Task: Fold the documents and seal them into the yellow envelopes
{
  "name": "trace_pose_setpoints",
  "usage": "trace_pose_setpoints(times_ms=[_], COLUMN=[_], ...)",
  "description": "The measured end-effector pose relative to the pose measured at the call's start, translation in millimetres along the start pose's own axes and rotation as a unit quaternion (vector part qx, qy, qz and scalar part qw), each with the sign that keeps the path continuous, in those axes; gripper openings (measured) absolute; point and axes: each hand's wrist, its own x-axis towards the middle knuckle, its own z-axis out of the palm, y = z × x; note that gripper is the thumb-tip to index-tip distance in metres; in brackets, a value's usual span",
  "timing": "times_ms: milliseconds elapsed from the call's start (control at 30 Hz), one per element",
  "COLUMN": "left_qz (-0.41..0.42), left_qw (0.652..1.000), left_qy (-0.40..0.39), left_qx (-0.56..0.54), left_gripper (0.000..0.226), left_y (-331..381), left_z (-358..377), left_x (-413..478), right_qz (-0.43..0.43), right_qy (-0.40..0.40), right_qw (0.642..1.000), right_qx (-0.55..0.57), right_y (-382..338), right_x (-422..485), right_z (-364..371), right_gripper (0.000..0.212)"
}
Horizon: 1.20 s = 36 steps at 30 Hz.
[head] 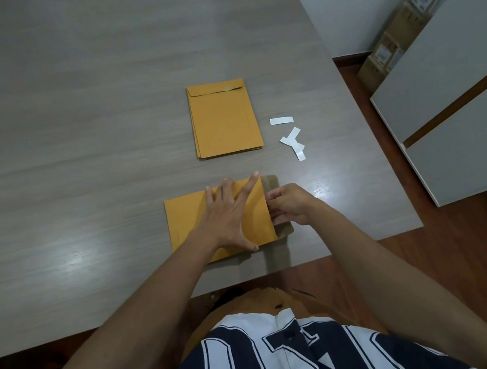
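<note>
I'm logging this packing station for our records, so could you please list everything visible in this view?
Grey wood-grain table: one, fills most of the view.
Stack of yellow paper envelopes: one stack, exact count unclear, table centre, flaps at the far end.
Yellow paper envelope being sealed: one, near edge, open flap pointing right.
White paper backing strips: about four, right of the stack.
Brown cardboard boxes: several, on the floor against the far right wall.
Grey cabinet: one, right side.
Reddish wooden floor: around the table.
Left hand: flat, fingers spread on the envelope.
Right hand: pinching grip at the flap.
</note>
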Motion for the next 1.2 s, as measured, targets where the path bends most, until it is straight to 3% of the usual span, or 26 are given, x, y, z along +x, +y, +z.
trace_pose_setpoints(times_ms=[167,300,367,433,533,767,967,1100,1200], left_qz=[-0.026,-0.08,-0.11,-0.114,-0.096,-0.09,-0.106,-0.136,-0.106], left_qw=[0.999,0.996,0.994,0.993,0.995,0.993,0.993,0.988,0.992], left_qy=[-0.006,-0.024,-0.025,-0.013,0.005,0.014,0.023,0.062,0.068], left_qx=[0.019,0.031,0.015,0.012,0.039,0.076,0.04,-0.031,-0.01], left_gripper=[0.153,0.146,0.133,0.106,0.074,0.074,0.061,0.046,0.069], left_y=[-5,-10,-10,-11,-15,-20,-14,-13,-15], left_z=[7,14,17,22,24,21,22,12,8], left_x=[-1,-3,-4,-5,-9,-10,-10,-8,0], right_qz=[-0.02,-0.086,-0.1,-0.082,-0.071,-0.129,-0.237,-0.28,-0.295], right_qy=[0.006,0.205,0.271,0.259,0.231,0.214,0.155,0.173,0.167], right_qw=[0.999,0.972,0.941,0.932,0.938,0.934,0.828,0.71,0.698], right_qx=[-0.037,-0.078,-0.175,-0.241,-0.249,-0.256,-0.484,-0.623,-0.631], right_y=[-5,-1,6,12,15,12,32,46,43], right_x=[0,4,7,9,11,11,11,10,12], right_z=[0,-4,-6,-5,0,12,27,32,44], right_gripper=[0.011,0.008,0.015,0.024,0.027,0.025,0.048,0.046,0.044])
